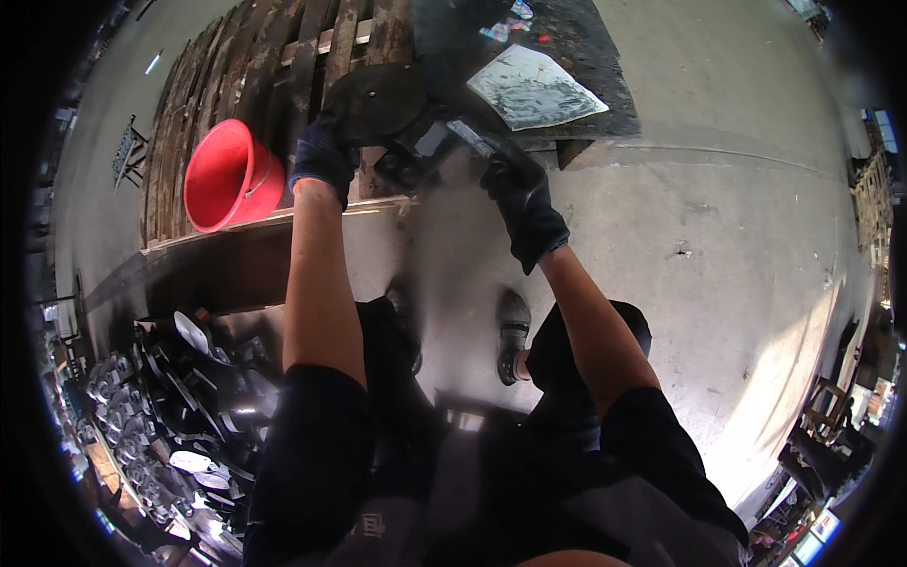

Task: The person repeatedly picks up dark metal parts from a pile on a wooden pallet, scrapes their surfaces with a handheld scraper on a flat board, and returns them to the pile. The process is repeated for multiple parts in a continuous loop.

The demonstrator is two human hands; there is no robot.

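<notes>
Round dark plate [380, 102]: one; gloved hands [324, 156] [527, 200]: two; bucket [217, 180]: one.

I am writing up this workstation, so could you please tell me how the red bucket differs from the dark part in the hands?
The red bucket is bright, while the dark part looks nearly black. The bucket is hollow with an open mouth; the part has a flat, round plate. The bucket rests untouched on the wooden pallet, whereas the left hand and right hand hold the part. Both show rounded outlines.
</notes>
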